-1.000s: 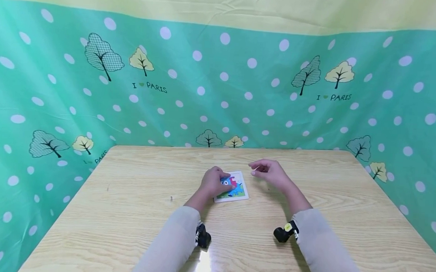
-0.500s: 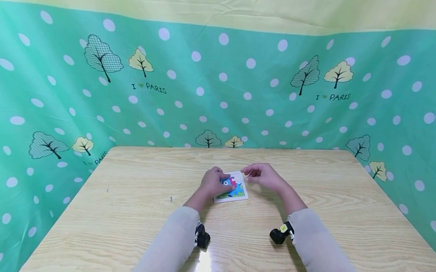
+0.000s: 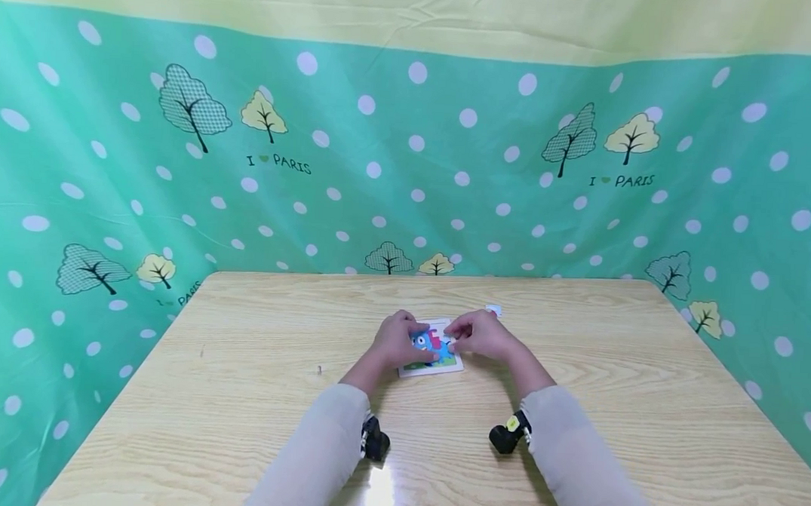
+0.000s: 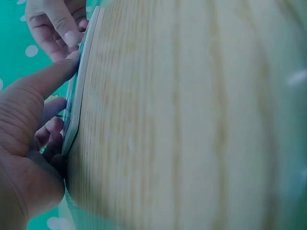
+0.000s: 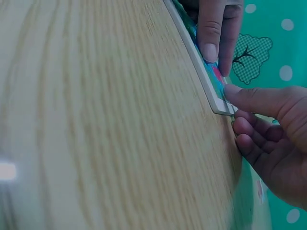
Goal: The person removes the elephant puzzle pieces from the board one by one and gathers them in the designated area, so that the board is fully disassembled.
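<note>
A small jigsaw puzzle (image 3: 430, 370) in a white frame lies on the table, showing a blue cartoon animal with pink. My left hand (image 3: 396, 339) holds it from the left, thumb on the picture and other fingers around the far left part, which they hide. On the right side, my right hand (image 3: 481, 334) has thumb and index fingertips at the picture, pinching what seems to be a small puzzle piece, mostly hidden. In the right wrist view, the right thumb (image 5: 247, 98) touches the frame's corner area, and the other fingers curl beyond the edge.
A loose puzzle piece (image 3: 494, 310) with white and pink lies just behind the right hand. The wooden table (image 3: 235, 412) ends at a green dotted curtain (image 3: 325, 227). A tiny dark mark (image 3: 319, 370) is on the tabletop to the left.
My right hand has moved left and slightly down onto the puzzle's right side, uncovering the loose piece behind it. The left hand has stayed almost still.
</note>
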